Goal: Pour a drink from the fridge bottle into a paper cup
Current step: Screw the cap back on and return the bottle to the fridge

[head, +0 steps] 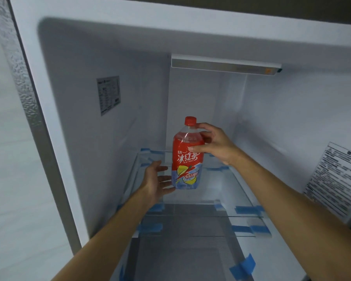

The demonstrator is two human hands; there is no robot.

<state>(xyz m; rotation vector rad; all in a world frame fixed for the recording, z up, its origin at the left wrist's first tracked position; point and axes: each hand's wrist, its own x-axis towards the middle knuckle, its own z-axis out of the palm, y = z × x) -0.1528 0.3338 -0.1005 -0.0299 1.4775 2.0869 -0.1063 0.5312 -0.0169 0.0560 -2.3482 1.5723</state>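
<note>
— Grip status?
— Right hand [213, 145] grips the ice tea bottle [185, 159] at its shoulder; left hand [156, 183], fingers straight, touches its lower side.
— Location?
— Inside the open fridge [89, 57], upright over the glass shelf [221, 189]; red cap [190, 120] on.

Bare left forearm [114, 234], bare right forearm [288, 195], bare left hand [155, 180], bare right hand [215, 145]

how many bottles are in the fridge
1: a red-capped ice tea bottle at the upper glass shelf, gripped by the right hand. Others may be hidden below the frame.
</note>
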